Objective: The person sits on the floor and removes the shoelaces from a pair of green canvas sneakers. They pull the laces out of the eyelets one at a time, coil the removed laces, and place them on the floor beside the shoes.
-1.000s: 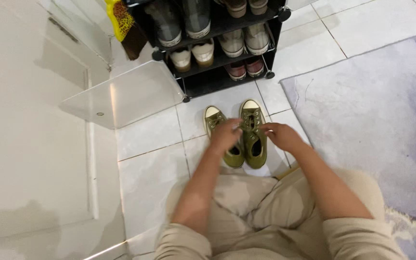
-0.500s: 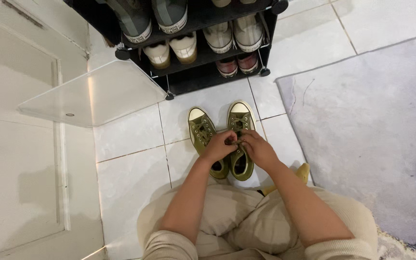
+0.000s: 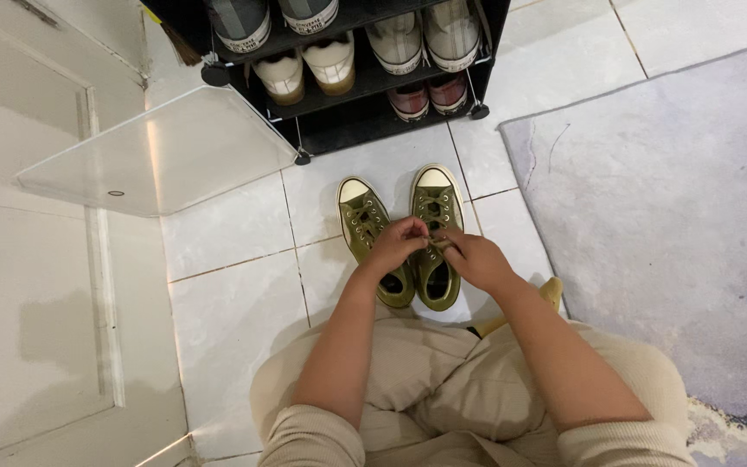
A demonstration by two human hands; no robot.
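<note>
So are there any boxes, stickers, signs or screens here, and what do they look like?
No boxes, signs or screens.
Heel labels: small dark strips on the white soles of the grey sneakers, top shelf of the black shoe rack.
Both hands, left hand and right hand, are at the green sneakers' laces; no label shows there.

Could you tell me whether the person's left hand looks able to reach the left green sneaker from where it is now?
Probably yes. The left hand is at the laces of the right green sneaker, and the left green sneaker stands right beside it on the tiled floor with nothing between.
</note>
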